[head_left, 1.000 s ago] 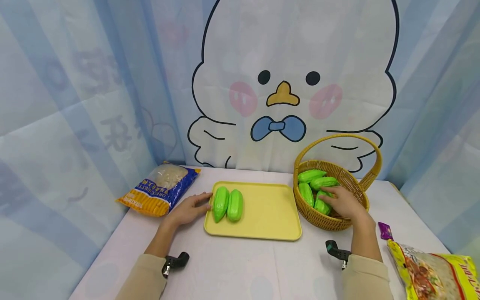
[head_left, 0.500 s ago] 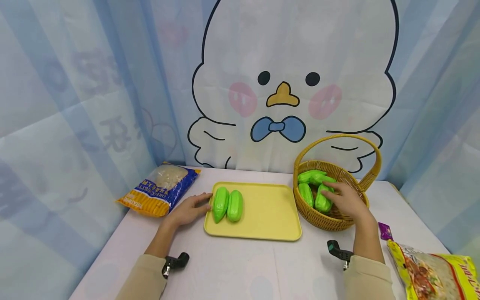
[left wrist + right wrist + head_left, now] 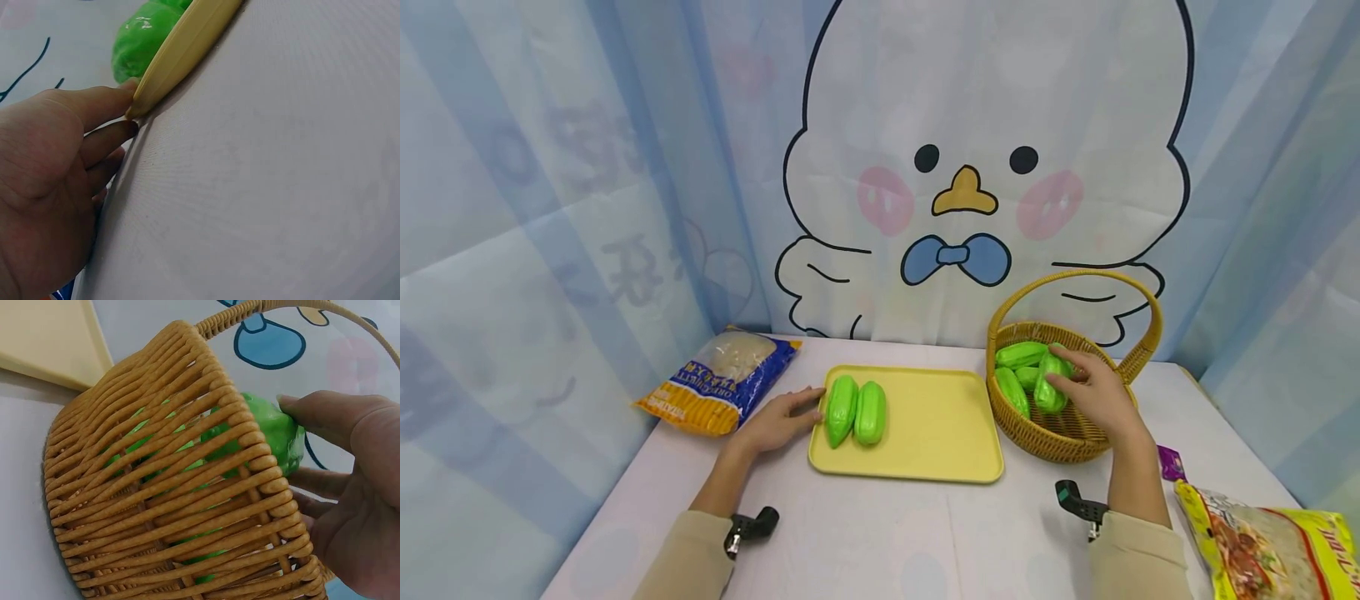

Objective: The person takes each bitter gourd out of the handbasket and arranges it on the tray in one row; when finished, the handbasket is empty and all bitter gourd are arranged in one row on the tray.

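Observation:
In the head view my right hand (image 3: 1101,398) pinches a green ridged toy gourd (image 3: 1051,387) between thumb and fingers, inside a woven basket (image 3: 1045,440). The right wrist view shows the thumb pressed to that gourd (image 3: 275,428) above the rim of the basket (image 3: 181,456). Several more gourds (image 3: 1021,354) lie in the basket. My left hand (image 3: 777,423) touches the left rim of a yellow tray (image 3: 936,421) with loosely extended fingers. Near its fingertips two gourds (image 3: 855,410) lie side by side on the tray. The left wrist view has fingertips right at the tray edge (image 3: 162,81).
A blue and orange bag (image 3: 718,379) lies left of the tray. At the right, a small purple packet (image 3: 1170,462) and a yellow food bag (image 3: 1262,542) rest on the table. The basket's tall handle (image 3: 1078,275) arches over its opening. Curtains (image 3: 955,312) stand behind.
My right hand has taken hold of a gourd in the basket and raised it slightly, turning it more upright; the gourds around it have shifted. My left hand and the tray stay put.

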Demonstrator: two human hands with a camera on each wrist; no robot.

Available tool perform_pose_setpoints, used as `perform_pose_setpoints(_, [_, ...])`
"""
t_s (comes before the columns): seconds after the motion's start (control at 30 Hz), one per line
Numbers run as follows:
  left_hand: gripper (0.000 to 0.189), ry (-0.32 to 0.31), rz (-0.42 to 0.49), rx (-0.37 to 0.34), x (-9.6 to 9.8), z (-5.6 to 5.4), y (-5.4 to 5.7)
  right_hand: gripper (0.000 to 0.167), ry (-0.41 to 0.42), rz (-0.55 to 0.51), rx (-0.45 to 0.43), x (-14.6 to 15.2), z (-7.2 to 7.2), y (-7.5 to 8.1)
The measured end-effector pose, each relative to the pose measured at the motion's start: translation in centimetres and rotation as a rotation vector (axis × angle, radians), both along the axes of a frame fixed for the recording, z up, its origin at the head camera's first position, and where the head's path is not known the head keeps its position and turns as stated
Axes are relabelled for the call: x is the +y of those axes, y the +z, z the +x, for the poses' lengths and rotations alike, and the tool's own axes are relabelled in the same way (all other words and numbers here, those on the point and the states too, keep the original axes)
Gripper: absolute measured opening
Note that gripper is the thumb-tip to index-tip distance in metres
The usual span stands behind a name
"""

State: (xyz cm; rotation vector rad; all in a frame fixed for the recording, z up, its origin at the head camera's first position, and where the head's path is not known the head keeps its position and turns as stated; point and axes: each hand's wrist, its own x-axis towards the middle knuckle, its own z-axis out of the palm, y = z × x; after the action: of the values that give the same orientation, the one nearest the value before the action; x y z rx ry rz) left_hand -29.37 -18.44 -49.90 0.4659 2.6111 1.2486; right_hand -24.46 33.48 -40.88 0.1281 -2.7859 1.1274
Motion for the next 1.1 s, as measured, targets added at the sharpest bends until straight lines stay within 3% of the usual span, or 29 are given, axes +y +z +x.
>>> perform_pose_setpoints(0.3, [0.056,-0.001,0.007,-0.010,0.0,0.2,0.0,0.059,0.056,-0.065,0.096,-0.8,0.1,0.8])
perform_pose_setpoints(0.53, [0.055,0.005,-0.003,-0.004,0.0,0.2,0.2,0.053,0.168,-0.183,0.143,-1.9,0.7,2.1])
perform_pose_setpoints(0.8, [0.056,0.007,-0.003,-0.008,-0.1,0.0,0.2,0.053,0.291,-0.349,0.095,-3.0,1.1,3.0])
perform_pose_setpoints(1.1, [0.056,0.006,-0.014,-0.007,0.0,0.0,0.1,0.052,0.369,-0.408,0.060,-6.1,0.5,3.4])
